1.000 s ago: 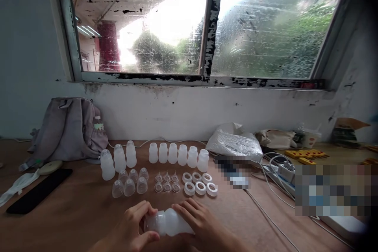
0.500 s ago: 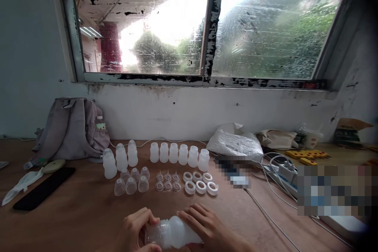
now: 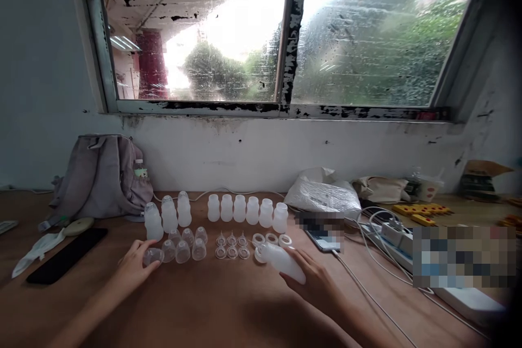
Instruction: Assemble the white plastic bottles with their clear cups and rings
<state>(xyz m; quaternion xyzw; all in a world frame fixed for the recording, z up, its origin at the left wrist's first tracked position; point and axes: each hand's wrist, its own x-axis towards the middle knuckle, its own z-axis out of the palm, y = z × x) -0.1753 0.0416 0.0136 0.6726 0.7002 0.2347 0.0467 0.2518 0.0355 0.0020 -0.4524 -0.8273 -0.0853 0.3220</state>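
Note:
My left hand (image 3: 134, 263) pinches a clear dome-shaped bottle cap (image 3: 154, 256) beside a group of similar clear caps (image 3: 181, 252) on the table. My right hand (image 3: 312, 274) is wrapped round a frosted white baby bottle (image 3: 283, 263), tilted over the white screw rings (image 3: 271, 238). The bottle partly hides the front rings. Between caps and rings lie two rows of clear nipples (image 3: 232, 252). Behind them stands a row of open frosted bottles (image 3: 253, 211). Three capped bottles (image 3: 169, 215) stand at the left.
A black phone-like slab (image 3: 67, 255) and a grey backpack (image 3: 101, 179) are on the left. A silvery plastic bag (image 3: 322, 193), a phone on a cable (image 3: 324, 236) and a white power strip (image 3: 468, 304) with several cords lie on the right.
My hands have moved apart from the front of the table. The left hand has let go of the bottle and taken a cap; the right has carried the bottle right and away from me.

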